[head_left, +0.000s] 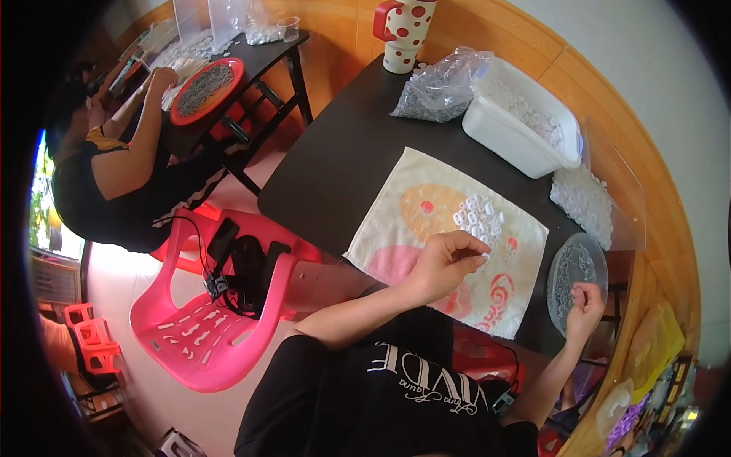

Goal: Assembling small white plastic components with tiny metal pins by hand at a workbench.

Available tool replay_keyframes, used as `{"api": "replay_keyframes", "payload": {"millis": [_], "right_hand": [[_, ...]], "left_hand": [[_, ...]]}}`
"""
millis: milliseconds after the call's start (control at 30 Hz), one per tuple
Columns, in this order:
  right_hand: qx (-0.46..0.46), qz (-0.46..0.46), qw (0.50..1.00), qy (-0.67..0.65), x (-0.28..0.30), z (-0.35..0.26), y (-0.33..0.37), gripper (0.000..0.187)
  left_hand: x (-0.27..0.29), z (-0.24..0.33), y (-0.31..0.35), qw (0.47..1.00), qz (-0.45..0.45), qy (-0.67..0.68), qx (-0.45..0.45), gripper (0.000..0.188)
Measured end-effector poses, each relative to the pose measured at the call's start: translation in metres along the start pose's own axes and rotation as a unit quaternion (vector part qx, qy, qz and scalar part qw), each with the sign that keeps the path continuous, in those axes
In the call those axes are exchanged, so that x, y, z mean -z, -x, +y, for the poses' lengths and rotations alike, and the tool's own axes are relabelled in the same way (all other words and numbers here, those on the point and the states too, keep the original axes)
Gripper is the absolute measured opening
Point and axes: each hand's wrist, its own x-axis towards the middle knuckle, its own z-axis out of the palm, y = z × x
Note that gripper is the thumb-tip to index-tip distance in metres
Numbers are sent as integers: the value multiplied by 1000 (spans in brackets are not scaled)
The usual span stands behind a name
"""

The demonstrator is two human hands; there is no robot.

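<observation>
My left hand (448,266) is over the cloth, thumb and fingertips pinched on a small white plastic piece that mostly hides behind them. Just beyond it, a loose pile of small white plastic pieces (478,216) with holes lies on the printed cream cloth (388,199). My right hand (585,311) is at the near right edge of a round clear dish (596,255), which holds many small grey metal parts (567,278). Its fingers are curled together; whatever they may hold is too small to make out.
On the dark table (324,164) stand a white tub (502,143) of white pieces, a clear bag of grey metal parts (434,103) and a red-dotted tumbler (407,38). A bag of white pieces (582,199) lies right. A pink chair (194,335) and another person (114,167) are left.
</observation>
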Motion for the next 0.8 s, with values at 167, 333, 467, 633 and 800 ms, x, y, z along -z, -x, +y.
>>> {"api": "replay_keyframes", "payload": {"millis": [167, 333, 467, 633, 800], "right_hand": [[-69, 7, 993, -94, -4, 0, -4, 9], [-29, -16, 997, -70, -3, 12, 0, 8], [-1, -20, 999, -45, -16, -5, -3, 9], [-23, 29, 995, -96, -23, -35, -8, 5], [-86, 25, 974, -207, -15, -32, -7, 6]], "left_hand": [[-1, 2, 2, 995, 11, -93, -44, 15], [-3, 9, 0, 977, -10, -195, -91, 15], [5, 2, -2, 947, 54, -260, -184, 16], [2, 22, 2, 952, 38, -275, -126, 14], [-5, 17, -1, 962, 17, -249, -115, 12]]}}
